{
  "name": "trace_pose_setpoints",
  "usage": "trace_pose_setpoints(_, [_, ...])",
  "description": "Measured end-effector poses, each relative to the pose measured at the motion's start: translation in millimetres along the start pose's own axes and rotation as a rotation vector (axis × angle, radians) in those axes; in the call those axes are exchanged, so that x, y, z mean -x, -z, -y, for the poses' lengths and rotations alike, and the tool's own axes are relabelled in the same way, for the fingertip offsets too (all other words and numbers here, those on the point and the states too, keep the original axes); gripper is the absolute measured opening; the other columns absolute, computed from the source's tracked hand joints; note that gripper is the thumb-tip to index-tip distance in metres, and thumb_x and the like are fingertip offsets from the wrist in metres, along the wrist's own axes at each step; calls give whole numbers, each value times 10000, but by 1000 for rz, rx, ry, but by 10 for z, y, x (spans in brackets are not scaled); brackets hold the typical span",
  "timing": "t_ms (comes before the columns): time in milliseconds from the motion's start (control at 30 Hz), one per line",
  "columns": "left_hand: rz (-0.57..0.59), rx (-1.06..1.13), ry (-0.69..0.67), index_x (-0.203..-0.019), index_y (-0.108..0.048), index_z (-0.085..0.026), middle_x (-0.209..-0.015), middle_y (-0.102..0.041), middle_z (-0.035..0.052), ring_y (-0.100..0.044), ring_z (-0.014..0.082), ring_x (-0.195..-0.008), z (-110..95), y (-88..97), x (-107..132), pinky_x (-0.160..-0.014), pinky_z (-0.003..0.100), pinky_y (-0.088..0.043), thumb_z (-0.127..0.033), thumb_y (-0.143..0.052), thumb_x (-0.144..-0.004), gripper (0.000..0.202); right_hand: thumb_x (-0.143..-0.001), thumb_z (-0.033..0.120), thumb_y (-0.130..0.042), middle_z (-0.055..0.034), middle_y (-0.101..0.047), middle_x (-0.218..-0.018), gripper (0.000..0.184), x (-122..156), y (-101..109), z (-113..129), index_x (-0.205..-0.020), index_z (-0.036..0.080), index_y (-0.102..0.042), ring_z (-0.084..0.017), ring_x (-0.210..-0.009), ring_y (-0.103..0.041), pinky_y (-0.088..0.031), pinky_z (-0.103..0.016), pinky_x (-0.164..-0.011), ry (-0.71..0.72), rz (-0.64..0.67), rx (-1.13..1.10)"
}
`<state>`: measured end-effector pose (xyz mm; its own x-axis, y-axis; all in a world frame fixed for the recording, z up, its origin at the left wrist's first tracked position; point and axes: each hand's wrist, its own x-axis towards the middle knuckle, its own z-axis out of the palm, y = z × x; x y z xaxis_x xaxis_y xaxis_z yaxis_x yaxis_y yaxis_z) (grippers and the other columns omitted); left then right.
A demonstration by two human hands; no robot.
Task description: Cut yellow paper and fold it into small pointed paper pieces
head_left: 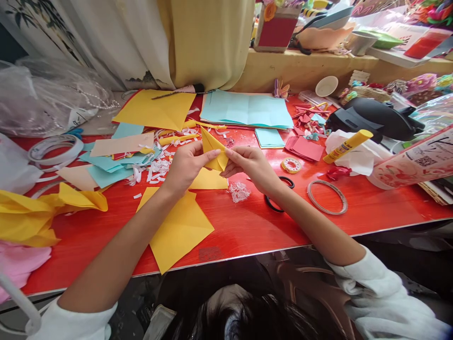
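Observation:
A small folded piece of yellow paper (213, 150) is held just above the red table (247, 226), between both hands. My left hand (187, 165) pinches its left side with thumb and fingers closed. My right hand (247, 163) pinches its right side the same way. Under the hands lies another yellow piece (208, 180). A larger yellow square sheet (177, 229) lies flat near the table's front edge, below my left forearm.
Light blue sheets (247, 109), a yellow sheet (155, 109) and white paper shreds (157, 167) cover the back. A glue stick (348, 145), tape rolls (327, 197), red paper squares (306, 147) and a black device (371, 118) sit right. Crumpled yellow paper (31, 215) lies left.

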<state>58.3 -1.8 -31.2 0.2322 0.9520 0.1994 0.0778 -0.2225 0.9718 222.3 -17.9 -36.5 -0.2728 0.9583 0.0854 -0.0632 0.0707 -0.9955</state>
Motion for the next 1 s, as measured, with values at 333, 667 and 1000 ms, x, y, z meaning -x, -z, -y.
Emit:
trace_pose_setpoints(333, [-39,50,-13,-792,-675,-151,-800,-674,29,-586,137,-698,38,6,-1,-624,236,-469,-340,-666,-732,198,-739,474,-664,-43,-676,-652,355,6,-10,45,-673,135,-583,-128,-593,-677,-569,-226,-582,-117,75,14])
trace_pose_setpoints(667, [-54,110,38,-781,-685,-141,-750,-660,32,-572,125,-645,58,0,-6,-588,240,-476,-336,-667,-723,204,-712,375,-718,-39,-674,-669,289,8,-4,59,-683,126,-573,-110,-566,-657,-564,-229,-561,-144,162,11])
trace_pose_setpoints(1000, [-34,120,90,-796,-703,-138,-740,-679,29,-587,109,-593,-22,51,-16,-541,214,-491,-337,-705,-697,222,-800,429,-617,-19,-629,-712,287,4,70,63,-754,149,-577,-107,-619,-635,-554,-263,-615,53,84,89])
